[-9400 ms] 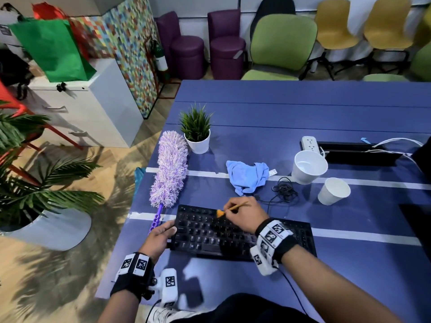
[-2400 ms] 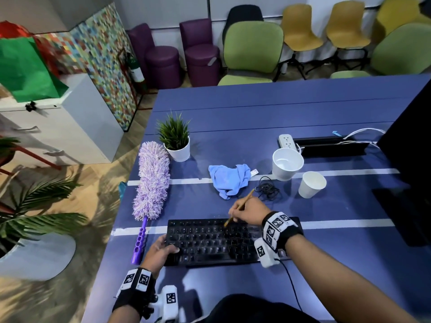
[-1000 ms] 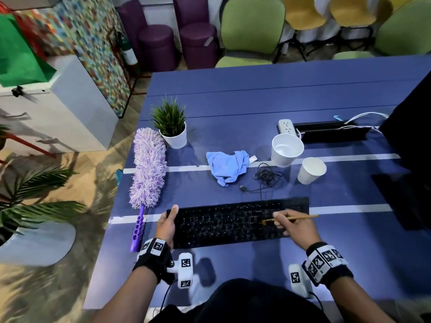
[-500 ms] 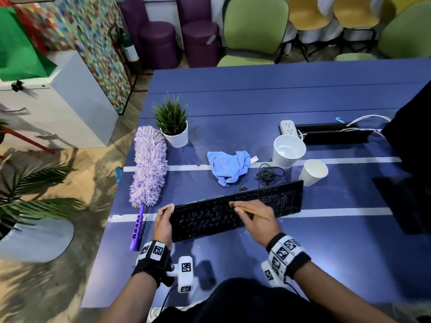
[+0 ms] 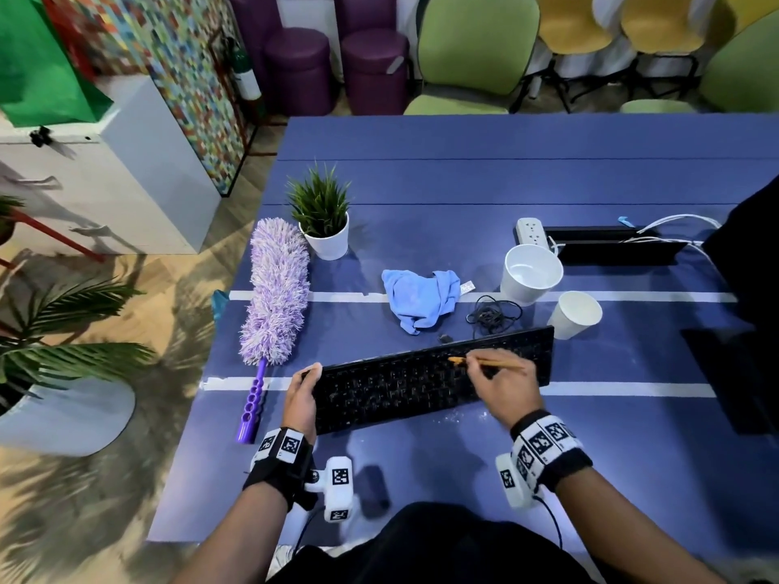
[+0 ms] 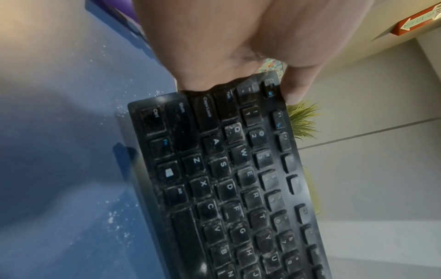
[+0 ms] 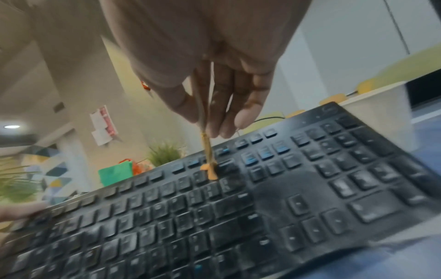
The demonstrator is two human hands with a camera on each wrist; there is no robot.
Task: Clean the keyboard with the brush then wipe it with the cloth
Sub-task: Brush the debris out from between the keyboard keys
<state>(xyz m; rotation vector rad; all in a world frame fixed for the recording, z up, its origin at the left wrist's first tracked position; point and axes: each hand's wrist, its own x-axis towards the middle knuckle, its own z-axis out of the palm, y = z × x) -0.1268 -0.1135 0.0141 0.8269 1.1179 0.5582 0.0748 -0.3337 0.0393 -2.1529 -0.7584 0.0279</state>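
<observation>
the keyboard (image 5: pixel 425 383) looks like matt black plastic, its keys (image 6: pixel 238 181) dulled by pale dust and smears. the brush (image 7: pixel 207 151) has a thin, wood-coloured handle and a short orange tuft of bristles. the cloth (image 5: pixel 421 299) is soft, crumpled light-blue fabric. the desk (image 5: pixel 484 183) has a smooth, matt blue top with white specks (image 6: pixel 114 220) scattered on it. the duster (image 5: pixel 276 290) has a shaggy lilac head and a glossy purple plastic handle.
</observation>
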